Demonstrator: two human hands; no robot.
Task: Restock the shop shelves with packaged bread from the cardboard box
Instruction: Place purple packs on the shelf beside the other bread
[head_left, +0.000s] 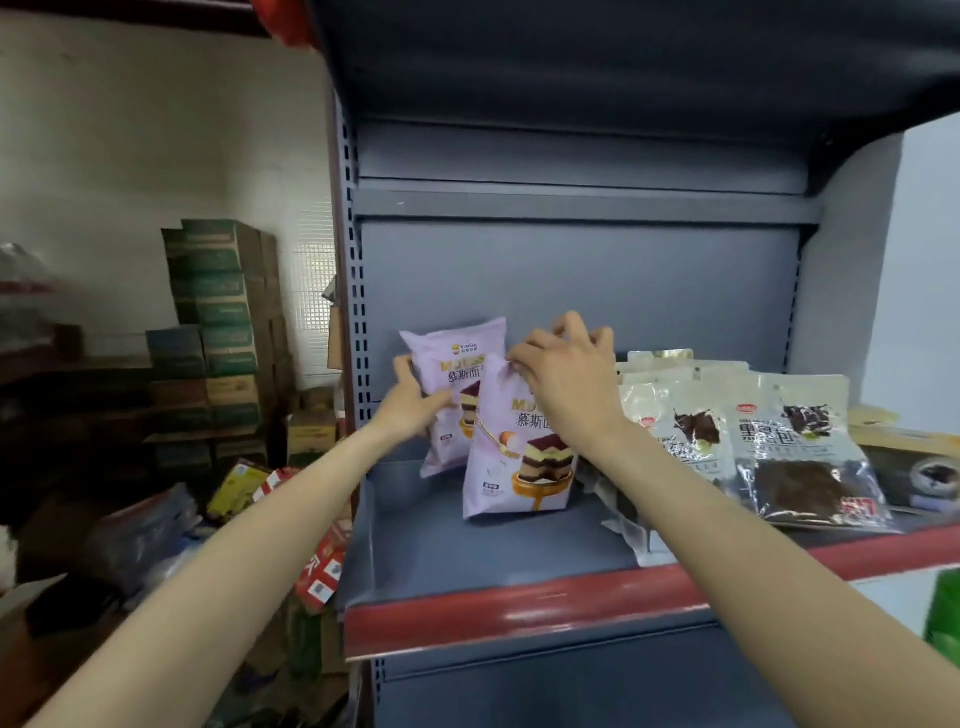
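Two lilac plastic bread packets printed with a layered cake stand upright on the grey metal shelf with a red front edge (519, 605), one behind (447, 358) and one in front (519, 467), overlapping. To their right lie at least three clear-and-cream packets of dark bread (800, 457), stacked and leaning. The left hand (415, 400) grips the rear packet's left edge. The right hand (566, 374) pinches the front packet's top, its other fingers loosely curled. Stacked green-and-brown cardboard cartons (218, 322) stand by the left wall.
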